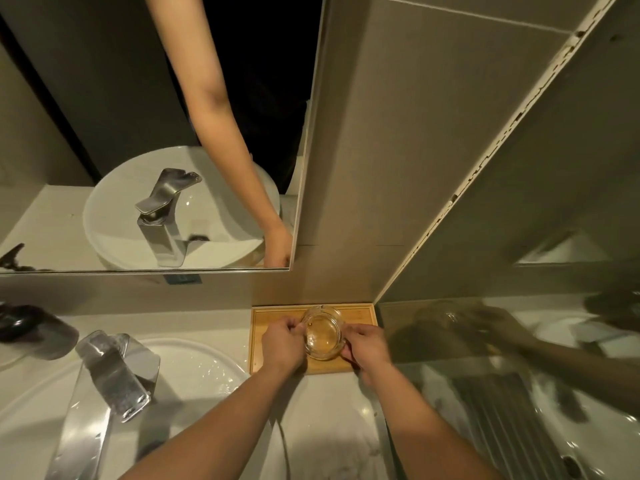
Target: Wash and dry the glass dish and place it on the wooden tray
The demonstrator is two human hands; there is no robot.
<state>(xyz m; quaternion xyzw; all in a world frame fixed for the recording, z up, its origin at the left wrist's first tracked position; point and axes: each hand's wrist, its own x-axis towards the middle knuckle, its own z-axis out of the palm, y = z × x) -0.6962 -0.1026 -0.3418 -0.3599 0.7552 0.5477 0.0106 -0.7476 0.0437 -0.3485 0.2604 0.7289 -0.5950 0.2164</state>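
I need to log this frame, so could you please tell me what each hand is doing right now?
Left hand: closed on the glass dish.
Right hand: closed on the same dish.

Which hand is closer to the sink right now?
The left hand, gripping the glass dish on its sink side; the right hand grips the far side.

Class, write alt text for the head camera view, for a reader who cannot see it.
Two bare hands, left hand and right hand, hold a round clear glass dish over a rectangular wooden tray on a white counter. A white basin with a chrome faucet sits left, below a mirror.
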